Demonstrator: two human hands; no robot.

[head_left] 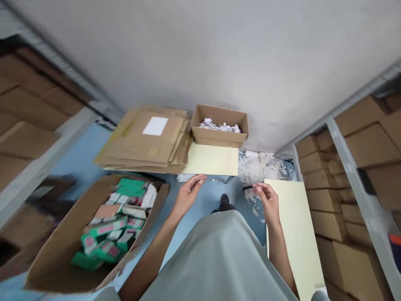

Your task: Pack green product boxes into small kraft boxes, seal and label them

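My left hand [189,193] is in the air in front of the pale yellow tabletop [216,160], its fingers stretched out and nothing visible in it. My right hand [267,198] is raised beside the left edge of a second pale yellow surface [291,221]. Between its thumb and fingers it pinches a thin black pen-like object [247,188], which points left. An open cardboard box [216,140] with small white pieces inside stands on the far tabletop. Left of that box lies a stack of flattened cardboard [140,144] with a white label.
A large open carton [56,246] holding green and white small boxes stands on the blue floor [203,205] to my left. White scraps [260,167] are heaped beyond my right hand. Shelves of brown cartons [327,200] line the right side; more cartons [28,108] fill the left shelves.
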